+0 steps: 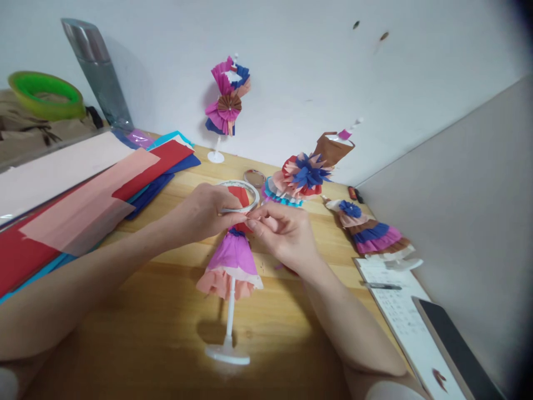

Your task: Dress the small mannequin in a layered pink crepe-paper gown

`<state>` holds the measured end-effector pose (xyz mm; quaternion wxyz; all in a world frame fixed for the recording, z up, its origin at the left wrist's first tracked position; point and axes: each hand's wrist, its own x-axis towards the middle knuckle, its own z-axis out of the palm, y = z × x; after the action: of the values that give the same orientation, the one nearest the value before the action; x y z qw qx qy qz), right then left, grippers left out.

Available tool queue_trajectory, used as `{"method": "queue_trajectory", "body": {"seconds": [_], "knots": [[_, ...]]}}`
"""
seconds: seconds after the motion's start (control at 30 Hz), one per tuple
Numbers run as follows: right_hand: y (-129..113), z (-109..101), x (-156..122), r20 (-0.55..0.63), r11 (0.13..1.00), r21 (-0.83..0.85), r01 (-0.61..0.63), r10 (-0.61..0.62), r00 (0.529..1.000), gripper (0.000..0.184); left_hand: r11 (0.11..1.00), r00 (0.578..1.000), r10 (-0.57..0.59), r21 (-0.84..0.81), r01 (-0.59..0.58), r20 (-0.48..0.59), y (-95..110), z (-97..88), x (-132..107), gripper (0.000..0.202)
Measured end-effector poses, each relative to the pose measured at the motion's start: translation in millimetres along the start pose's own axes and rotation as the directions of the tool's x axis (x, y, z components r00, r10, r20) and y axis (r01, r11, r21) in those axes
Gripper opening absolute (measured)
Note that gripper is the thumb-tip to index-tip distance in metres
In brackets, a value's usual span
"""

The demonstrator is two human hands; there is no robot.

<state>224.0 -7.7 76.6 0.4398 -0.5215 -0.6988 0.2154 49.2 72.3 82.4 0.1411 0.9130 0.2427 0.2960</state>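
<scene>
Left hand (204, 211) is gripping the tape roll (255, 194), frame centre. Right hand (289, 233) is pressing thumb and fingertips together just below it; can't tell on what. Paper-dressed stand (234, 258) is showing underneath, lower centre.

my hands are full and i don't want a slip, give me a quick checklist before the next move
1. Left hand holding the white ring-shaped tape roll: ok.
2. Right hand close beside the left: ok.
3. Thing pinched in the right fingers: cannot tell, too small.
4. White stand base under the purple-and-pink paper dress flat on the light wooden table: cannot tell.
5. Red, pink and blue paper sheets apart from both hands: ok.
6. Multicoloured tiered paper dress with blue flower upright: not ok, it lies tipped over.
</scene>
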Motion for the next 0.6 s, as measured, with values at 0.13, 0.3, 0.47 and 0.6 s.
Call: {"method": "queue_trajectory", "body": {"seconds": [0.13, 0.3, 0.47, 0.6], "knots": [[1.4, -0.7, 1.5, -0.043, 0.996, 0.028, -0.082, 0.083, 0.996, 0.012, 1.000, 1.000, -0.016, -0.020, 0.016, -0.011, 1.3, -1.7, 0.0, 0.022], [-0.2, -3.4, 5.3, -0.094, 0.992, 0.004, -0.126, 0.126, 0.988, 0.016, 0.996, 0.999, -0.053, -0.067, 0.053, 0.000, 6.1, -5.0, 0.3, 0.022], [-1.2, -4.0, 7.3, -0.106, 0.991, -0.013, -0.130, 0.128, 0.986, 0.016, 0.995, 0.998, -0.056, -0.081, 0.056, 0.003, 6.5, -4.9, -0.4, 0.024], [1.3, -3.4, 6.9, -0.099, 0.991, -0.023, -0.131, 0.129, 0.987, 0.016, 0.995, 1.000, -0.026, -0.091, 0.027, 0.007, 5.5, -3.7, -1.2, 0.022]]}}
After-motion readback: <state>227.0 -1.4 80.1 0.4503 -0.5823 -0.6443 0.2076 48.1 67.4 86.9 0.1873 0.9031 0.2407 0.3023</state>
